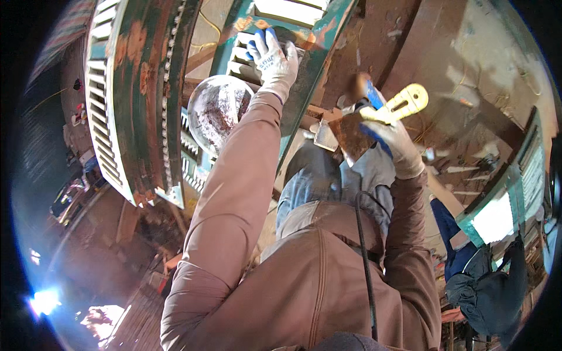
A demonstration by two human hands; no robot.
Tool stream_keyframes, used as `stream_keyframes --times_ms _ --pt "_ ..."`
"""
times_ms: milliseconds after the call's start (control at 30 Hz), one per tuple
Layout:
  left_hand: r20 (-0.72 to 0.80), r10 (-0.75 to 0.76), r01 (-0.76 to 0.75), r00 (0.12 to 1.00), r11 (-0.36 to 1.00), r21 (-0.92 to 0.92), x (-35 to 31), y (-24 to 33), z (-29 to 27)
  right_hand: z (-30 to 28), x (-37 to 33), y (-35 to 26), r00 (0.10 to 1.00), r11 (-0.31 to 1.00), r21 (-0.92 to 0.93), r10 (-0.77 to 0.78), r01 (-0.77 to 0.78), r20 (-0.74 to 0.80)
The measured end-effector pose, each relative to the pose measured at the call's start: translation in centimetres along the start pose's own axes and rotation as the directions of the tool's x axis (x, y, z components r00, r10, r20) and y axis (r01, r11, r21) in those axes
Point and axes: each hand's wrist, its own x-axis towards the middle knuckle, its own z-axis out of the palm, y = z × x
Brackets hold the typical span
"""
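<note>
My left hand, in a white work glove with blue fingertips, lies on a green louvered shutter panel with its fingers stretched out. Reddish-brown patches mark the panel's paint near those fingers. Below the hand, partly behind my left forearm, is a round see-through tub with white and brown residue. My right hand, gloved alike, is closed around a yellow-handled tool with a slot in its handle. The tool's working end cannot be made out. A flat pale plate or blade shows left of this hand, above my knees.
Another green shutter with worn brown paint stands at the left. A further green frame is at the right, near a dark bag. Scraps and boards litter the brown floor. A black cable hangs down my front.
</note>
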Motion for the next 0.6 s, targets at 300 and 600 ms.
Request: stream_keyframes --times_ms 300,600 --pt "0.256 0.513 -0.133 0.819 0.605 -0.785 -15.6 5.9 -25.4 12.3 -11.8 3.6 0.959 0.825 -0.496 -0.273 0.272 0.073" --pt "0.365 0.179 0.156 0.914 0.675 -0.721 -30.8 -6.2 -27.5 22.7 -17.1 6.4 0.982 0.836 -0.521 -0.105 0.173 0.157"
